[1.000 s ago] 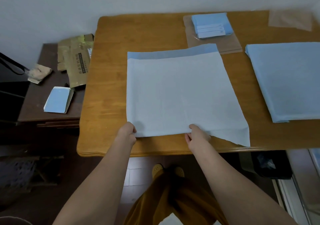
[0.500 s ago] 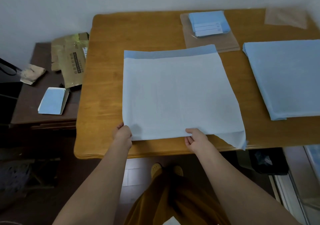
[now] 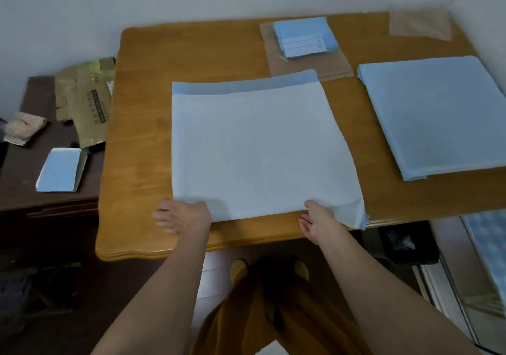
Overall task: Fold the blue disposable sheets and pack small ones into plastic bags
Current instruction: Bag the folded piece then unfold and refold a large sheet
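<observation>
A large pale blue disposable sheet (image 3: 254, 149) lies folded on the wooden table (image 3: 142, 114), a darker blue strip along its far edge. Its near right corner hangs slightly over the table's front edge. My left hand (image 3: 182, 218) is at the sheet's near left corner, fingers spread and blurred, holding nothing. My right hand (image 3: 317, 222) is at the near edge, right of the middle, with its palm turned left and fingers relaxed; only the thumb touches the sheet. A stack of small folded sheets (image 3: 304, 36) sits on plastic bags (image 3: 328, 67) at the back.
A thick pile of unfolded blue sheets (image 3: 438, 116) fills the table's right side. Another plastic bag (image 3: 419, 26) lies at the back right corner. A low dark side table (image 3: 24, 190) on the left carries a packed blue sheet (image 3: 60, 170) and torn cardboard packaging (image 3: 87, 103).
Both hands gripped the sheet's near edge before and have let go. The left hand has opened and swung left. The view has shifted a little.
</observation>
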Demonstrator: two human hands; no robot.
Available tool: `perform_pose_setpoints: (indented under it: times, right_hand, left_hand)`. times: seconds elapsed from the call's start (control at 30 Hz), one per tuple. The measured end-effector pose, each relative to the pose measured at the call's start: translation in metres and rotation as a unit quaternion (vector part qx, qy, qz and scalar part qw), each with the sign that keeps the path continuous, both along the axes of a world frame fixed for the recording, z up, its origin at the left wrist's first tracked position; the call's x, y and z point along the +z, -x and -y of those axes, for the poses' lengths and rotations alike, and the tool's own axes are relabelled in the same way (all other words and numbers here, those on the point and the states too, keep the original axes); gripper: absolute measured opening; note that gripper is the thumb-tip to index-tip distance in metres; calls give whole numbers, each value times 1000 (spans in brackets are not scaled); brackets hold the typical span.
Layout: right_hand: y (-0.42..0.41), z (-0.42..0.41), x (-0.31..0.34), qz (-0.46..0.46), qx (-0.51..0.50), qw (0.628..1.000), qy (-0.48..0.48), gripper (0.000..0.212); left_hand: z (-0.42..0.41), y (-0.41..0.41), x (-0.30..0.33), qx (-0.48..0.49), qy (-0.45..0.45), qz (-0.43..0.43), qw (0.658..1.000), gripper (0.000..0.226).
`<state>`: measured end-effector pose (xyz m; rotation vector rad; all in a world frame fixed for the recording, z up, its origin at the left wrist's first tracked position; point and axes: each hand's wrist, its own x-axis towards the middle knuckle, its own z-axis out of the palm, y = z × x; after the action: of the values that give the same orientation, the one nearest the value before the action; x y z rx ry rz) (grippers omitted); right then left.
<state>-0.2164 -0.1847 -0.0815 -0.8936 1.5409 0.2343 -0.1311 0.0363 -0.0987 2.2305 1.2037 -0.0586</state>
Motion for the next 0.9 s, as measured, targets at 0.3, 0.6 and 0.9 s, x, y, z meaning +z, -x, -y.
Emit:
perform_pose_setpoints:
  times: [0.3, 0.6, 0.9]
  right_hand:
    - [15, 52, 11, 8, 129, 986, -103, 30]
    - [32, 130, 7, 32, 202, 971, -124, 26]
    - [37, 171, -6, 82, 190, 965, -160, 30]
  left_hand:
    - [82, 31, 14, 142, 100, -18, 985, 68]
    - [169, 68, 13, 182, 279, -43, 942, 57]
    - [209, 66, 10, 248, 434, 0, 866, 36]
